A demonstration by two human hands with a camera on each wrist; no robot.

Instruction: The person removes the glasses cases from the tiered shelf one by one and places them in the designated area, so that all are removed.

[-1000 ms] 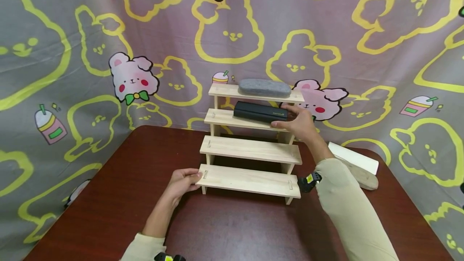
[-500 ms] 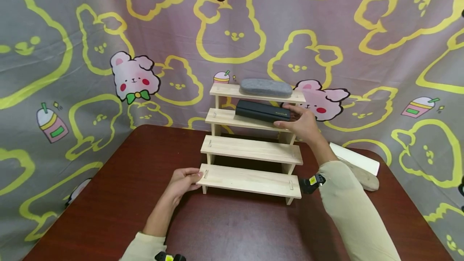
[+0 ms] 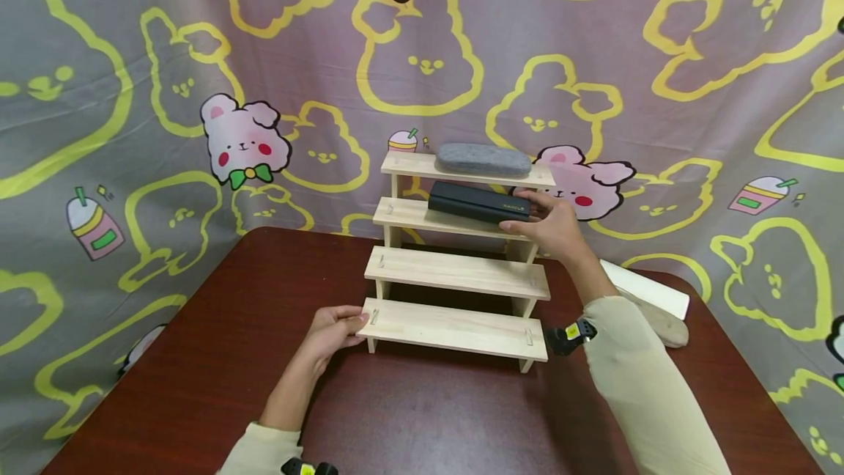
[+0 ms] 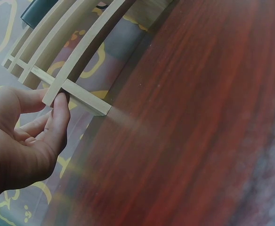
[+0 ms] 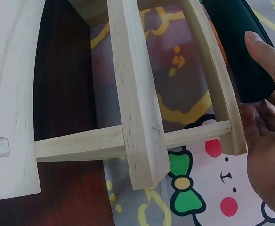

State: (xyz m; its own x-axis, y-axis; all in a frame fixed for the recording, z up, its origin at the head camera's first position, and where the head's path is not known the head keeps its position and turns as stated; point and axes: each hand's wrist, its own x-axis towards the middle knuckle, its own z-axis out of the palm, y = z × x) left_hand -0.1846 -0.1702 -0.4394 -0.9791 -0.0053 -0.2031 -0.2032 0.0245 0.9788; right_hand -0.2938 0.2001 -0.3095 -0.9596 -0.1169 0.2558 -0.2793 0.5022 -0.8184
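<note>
A four-tier wooden display stand (image 3: 455,270) with pale stepped shelves stands mid-table. On its second shelf from the top is a dark glasses case (image 3: 471,201) with small gold lettering. My right hand (image 3: 552,226) grips the right end of this case, thumb at the front and fingers behind; in the right wrist view the thumb lies along the dark case (image 5: 241,52). At the lowest shelf, my left hand (image 3: 330,332) pinches the left end between thumb and fingers, as the left wrist view also shows. A grey felt-like glasses case (image 3: 484,159) lies on the top shelf.
To the right of the stand, a white case (image 3: 646,289) and a beige rounded case (image 3: 666,326) lie on the dark red wooden table (image 3: 217,343). A curtain (image 3: 316,57) with cartoon rabbits hangs close behind the stand.
The right end of the dark glasses case has shifted very slightly to the right with my right hand. My left hand keeps its hold on the lowest shelf.
</note>
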